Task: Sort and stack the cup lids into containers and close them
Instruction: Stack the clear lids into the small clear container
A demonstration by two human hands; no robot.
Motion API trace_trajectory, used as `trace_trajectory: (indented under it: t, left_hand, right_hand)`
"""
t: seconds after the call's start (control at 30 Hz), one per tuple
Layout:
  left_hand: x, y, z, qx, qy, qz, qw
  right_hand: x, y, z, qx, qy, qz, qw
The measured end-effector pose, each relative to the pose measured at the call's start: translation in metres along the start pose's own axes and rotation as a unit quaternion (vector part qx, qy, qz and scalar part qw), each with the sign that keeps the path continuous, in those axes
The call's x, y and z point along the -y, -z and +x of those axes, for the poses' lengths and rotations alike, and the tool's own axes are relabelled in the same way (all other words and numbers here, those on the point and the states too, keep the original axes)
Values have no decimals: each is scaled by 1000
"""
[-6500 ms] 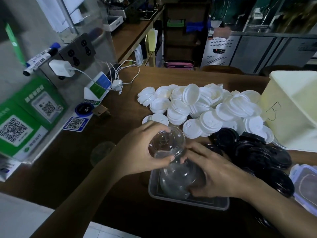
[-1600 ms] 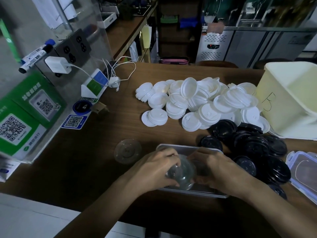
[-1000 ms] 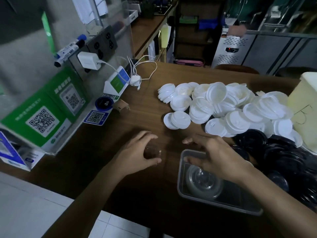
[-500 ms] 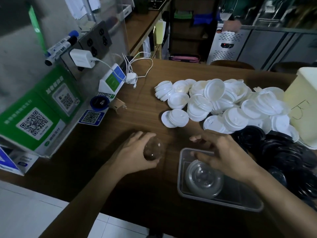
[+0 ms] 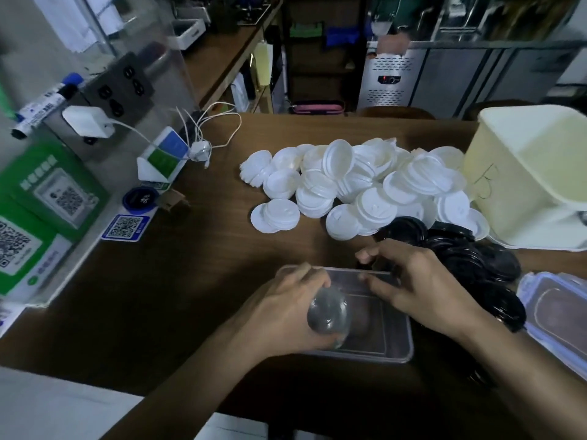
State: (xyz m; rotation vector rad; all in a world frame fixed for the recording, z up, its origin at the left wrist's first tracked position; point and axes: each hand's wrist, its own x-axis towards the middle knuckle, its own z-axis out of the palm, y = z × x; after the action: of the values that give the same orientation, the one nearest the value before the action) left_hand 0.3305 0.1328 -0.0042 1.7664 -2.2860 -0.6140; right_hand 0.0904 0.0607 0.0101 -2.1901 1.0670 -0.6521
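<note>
My left hand (image 5: 286, 312) is shut on a clear dome lid (image 5: 328, 315), tilted on edge over the left end of a clear rectangular container (image 5: 398, 350) at the table's near edge. My right hand (image 5: 422, 287) hovers over the container's far right part with fingers spread, holding nothing I can see. Whatever lies inside the container is mostly hidden by both hands. A heap of white lids (image 5: 355, 182) lies behind, and a pile of black lids (image 5: 470, 258) sits to the right.
A cream bin marked B (image 5: 533, 173) stands at the right. A clear container lid (image 5: 559, 309) lies at the near right. QR-code signs (image 5: 41, 211), a charger with cables (image 5: 200, 147) and a socket panel line the left of the brown table (image 5: 190, 274).
My left hand lifted the clear lid from the table at the left and carried it right, over the container. My right hand stayed above the container.
</note>
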Motion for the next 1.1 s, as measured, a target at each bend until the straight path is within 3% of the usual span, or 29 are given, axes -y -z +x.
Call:
trace_trajectory:
  t: [0.27,0.57,1.1]
  left_hand:
    - [-4,-7,4,12,36,8,999]
    - [3,-1,3,18,5,16,1000]
    - [24,-1,8,27,-45,12,999]
  right_hand:
    - [1,-12,-14,82,58,-55,993]
    - [-8,-33,-9,215,-14,-178,960]
    - [-4,-51,-7,161,17,-238,958]
